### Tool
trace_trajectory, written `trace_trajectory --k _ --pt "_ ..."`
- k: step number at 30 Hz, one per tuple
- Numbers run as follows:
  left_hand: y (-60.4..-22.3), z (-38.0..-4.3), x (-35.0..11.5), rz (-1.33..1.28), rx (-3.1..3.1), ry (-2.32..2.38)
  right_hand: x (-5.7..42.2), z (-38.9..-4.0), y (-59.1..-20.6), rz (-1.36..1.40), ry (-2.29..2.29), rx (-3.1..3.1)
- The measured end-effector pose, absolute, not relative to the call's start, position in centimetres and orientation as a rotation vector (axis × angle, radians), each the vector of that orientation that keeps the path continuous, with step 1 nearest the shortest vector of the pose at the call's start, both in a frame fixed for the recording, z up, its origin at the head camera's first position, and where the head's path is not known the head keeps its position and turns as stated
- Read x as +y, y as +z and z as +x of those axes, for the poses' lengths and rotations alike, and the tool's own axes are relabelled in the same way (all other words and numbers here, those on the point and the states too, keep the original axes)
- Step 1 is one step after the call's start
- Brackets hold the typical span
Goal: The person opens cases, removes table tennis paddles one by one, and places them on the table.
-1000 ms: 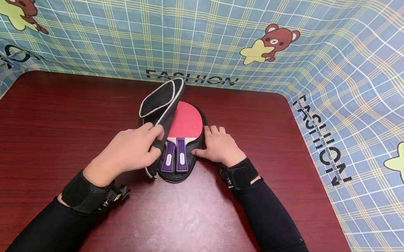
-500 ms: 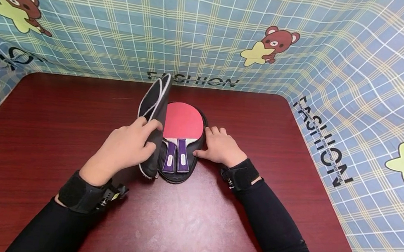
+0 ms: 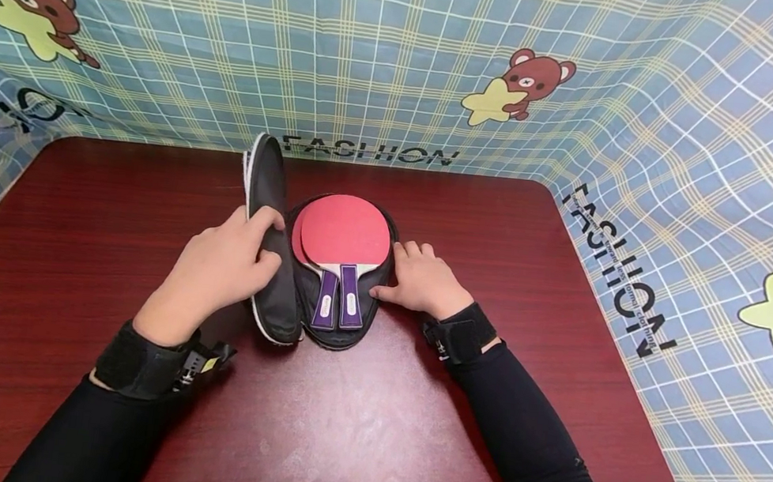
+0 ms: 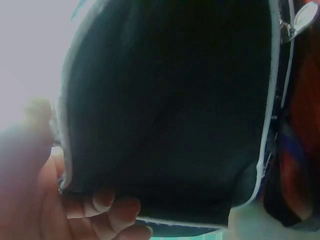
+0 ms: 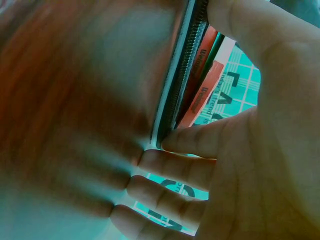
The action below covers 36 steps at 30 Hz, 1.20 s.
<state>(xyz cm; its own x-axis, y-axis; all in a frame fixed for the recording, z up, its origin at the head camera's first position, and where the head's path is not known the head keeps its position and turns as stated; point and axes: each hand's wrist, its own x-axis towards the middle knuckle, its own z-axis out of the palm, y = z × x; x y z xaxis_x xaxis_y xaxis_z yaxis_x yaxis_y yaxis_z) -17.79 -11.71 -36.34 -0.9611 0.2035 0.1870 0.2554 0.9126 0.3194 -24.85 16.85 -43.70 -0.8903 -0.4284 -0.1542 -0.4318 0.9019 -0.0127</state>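
A black zippered table tennis paddle case [image 3: 341, 339] lies unfolded on the table, seen in the head view. Two table tennis paddles [image 3: 347, 230] with red faces and purple handles overlap inside it. My left hand [image 3: 211, 273] pinches the case's cover [image 3: 282, 297], which stands up at the left, tilted outward. White piping edges this cover [image 4: 170, 110] in the left wrist view. My right hand [image 3: 421, 279] rests at the case's right edge, fingers extended and thumb touching the rim. In the right wrist view, this hand's [image 5: 240, 150] fingertips meet the tabletop beside the zipper [image 5: 185, 70].
A dark red wooden table [image 3: 351, 428] spreads beneath both arms. Blue checked cloth [image 3: 379, 57] printed with bears and stars hangs at the back and both sides. A metal zipper pull [image 4: 305, 17] shows at the cover's edge in the left wrist view.
My left hand has swung the case's cover leftward, away from the paddles, uncovering more of the lower paddle. My right hand has stayed at the case's right edge.
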Motion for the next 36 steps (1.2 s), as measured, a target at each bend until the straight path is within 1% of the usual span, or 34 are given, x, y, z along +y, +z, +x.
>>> trace_trajectory --k 21,36 --pt "-35.5 -18.3 -15.2 -0.087 -2.920 -0.634 17.0 -24.8 -43.9 -0.659 0.025 2.918" --pt "-35.9 -18.9 -17.5 0.075 -2.930 -0.633 16.9 -24.8 -43.8 -0.664 0.036 2.925"
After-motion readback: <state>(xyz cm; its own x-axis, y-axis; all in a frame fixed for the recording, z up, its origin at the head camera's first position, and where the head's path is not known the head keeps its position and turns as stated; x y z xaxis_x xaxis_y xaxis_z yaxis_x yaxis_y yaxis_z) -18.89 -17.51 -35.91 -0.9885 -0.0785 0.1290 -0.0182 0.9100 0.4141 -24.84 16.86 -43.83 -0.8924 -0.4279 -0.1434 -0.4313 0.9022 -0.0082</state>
